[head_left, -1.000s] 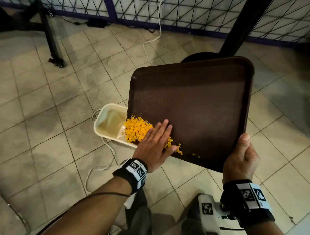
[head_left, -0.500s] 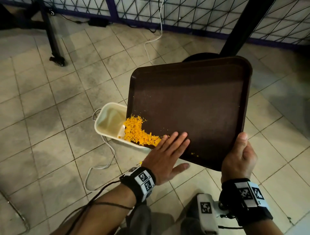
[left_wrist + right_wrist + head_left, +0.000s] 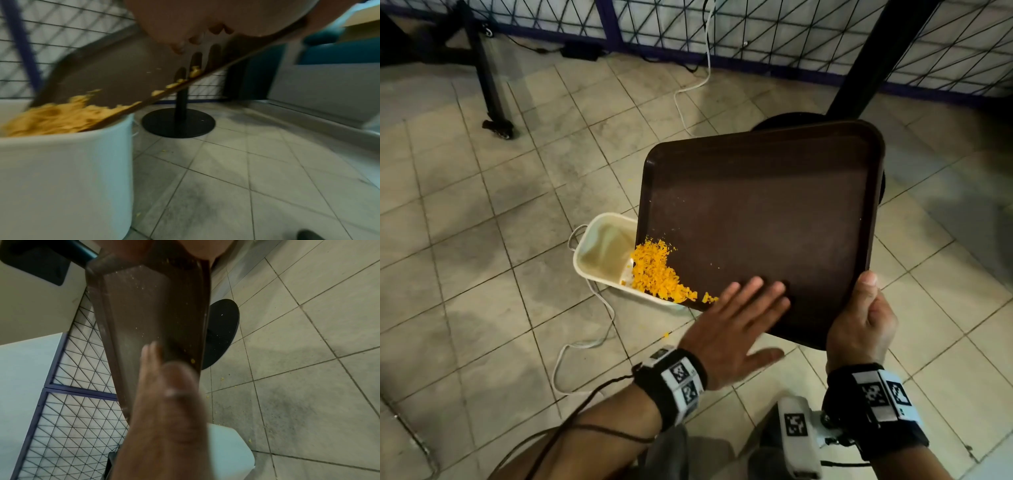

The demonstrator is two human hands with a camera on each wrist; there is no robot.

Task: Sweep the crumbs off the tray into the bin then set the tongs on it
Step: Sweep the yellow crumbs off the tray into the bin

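While right hand (image 3: 861, 318) grips tray (image 3: 756, 205), flat left hand (image 3: 732, 329) has slid right, crumbs (image 3: 657, 270) lower.

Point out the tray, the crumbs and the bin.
tray (image 3: 756, 212), head view, bare middle of its surface.
crumbs (image 3: 654, 270), head view, middle of the orange pile.
bin (image 3: 599, 274), head view, near rim.
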